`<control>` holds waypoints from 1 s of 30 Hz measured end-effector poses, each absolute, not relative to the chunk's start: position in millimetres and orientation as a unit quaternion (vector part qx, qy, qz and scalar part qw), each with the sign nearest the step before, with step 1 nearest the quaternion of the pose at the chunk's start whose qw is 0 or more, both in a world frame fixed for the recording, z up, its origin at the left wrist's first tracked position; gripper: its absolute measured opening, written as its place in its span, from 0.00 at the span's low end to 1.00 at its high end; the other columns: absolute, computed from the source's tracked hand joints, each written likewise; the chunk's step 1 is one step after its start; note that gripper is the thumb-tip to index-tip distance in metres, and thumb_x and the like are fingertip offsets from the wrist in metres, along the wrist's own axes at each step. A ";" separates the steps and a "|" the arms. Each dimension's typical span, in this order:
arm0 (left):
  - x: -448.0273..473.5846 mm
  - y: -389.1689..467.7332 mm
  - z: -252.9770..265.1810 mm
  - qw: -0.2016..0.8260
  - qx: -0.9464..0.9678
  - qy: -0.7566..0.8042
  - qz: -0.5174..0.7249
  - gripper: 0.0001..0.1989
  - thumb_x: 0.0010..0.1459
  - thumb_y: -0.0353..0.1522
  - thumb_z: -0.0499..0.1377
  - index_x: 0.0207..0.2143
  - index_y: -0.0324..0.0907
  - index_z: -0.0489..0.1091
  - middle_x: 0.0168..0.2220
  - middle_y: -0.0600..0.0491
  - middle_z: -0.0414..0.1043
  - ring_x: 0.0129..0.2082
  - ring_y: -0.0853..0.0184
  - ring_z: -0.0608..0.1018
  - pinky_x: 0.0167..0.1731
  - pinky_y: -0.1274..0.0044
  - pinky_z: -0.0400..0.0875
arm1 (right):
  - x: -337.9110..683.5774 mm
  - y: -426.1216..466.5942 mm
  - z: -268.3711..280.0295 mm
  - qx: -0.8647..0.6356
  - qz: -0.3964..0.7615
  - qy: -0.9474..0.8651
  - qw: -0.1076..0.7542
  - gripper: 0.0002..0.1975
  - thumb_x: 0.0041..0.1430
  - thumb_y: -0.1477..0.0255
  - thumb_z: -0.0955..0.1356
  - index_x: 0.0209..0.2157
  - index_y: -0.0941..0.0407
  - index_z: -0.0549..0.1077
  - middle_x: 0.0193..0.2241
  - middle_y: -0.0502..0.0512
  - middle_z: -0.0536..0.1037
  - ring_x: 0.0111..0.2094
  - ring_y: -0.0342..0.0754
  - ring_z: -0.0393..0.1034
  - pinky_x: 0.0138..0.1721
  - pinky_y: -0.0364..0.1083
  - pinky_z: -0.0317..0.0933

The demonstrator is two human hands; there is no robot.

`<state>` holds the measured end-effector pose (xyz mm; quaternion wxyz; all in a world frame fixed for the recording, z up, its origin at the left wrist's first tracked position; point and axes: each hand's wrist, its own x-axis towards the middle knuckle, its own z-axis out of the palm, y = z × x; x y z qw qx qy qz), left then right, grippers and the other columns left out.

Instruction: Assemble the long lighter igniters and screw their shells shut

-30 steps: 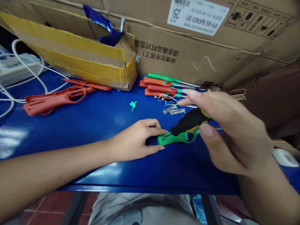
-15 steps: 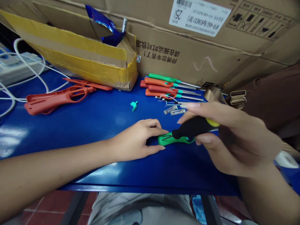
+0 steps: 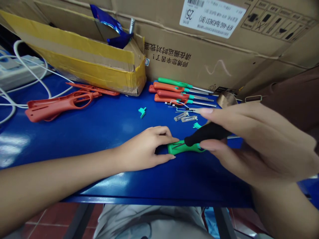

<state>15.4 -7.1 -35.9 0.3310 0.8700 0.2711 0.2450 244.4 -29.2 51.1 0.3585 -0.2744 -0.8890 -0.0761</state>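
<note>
A green long-nosed lighter (image 3: 185, 148) lies flat on the blue table. The end of its handle is pinched between the thumb and forefinger of my left hand (image 3: 147, 147). My right hand (image 3: 269, 146) is closed on the black handle of a screwdriver (image 3: 209, 134), held at a low slant over the lighter. The screwdriver's thin shaft points left, down to the lighter's slotted face; whether its tip touches, I cannot tell. A small teal plastic piece (image 3: 197, 125) lies just behind the screwdriver. The right hand hides part of the lighter's nozzle end.
Several long-nosed lighters (image 3: 174, 94) lie by the big carton (image 3: 214, 49). Two clear fuel tanks (image 3: 188, 118) sit before them. A teal trigger (image 3: 142, 112) and red casing halves (image 3: 59, 105) lie leftward. A yellow-taped box (image 3: 99, 58) and white cables (image 3: 46, 78) occupy the back left.
My right hand has shifted a little to the right and turned with the screwdriver, uncovering the small teal piece. My left hand and the green lighter stay nearly still.
</note>
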 end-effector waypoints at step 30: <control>15.6 -7.0 -35.7 0.323 0.872 0.275 0.244 0.12 0.62 0.33 0.65 0.48 0.41 0.78 0.42 0.49 0.73 0.44 0.63 0.77 0.47 0.72 0.71 | 243.2 -22.4 46.0 -0.249 0.039 -0.887 0.387 0.27 0.63 0.78 0.68 0.62 0.45 0.71 0.47 0.51 0.83 0.45 0.56 0.79 0.46 0.55 0.76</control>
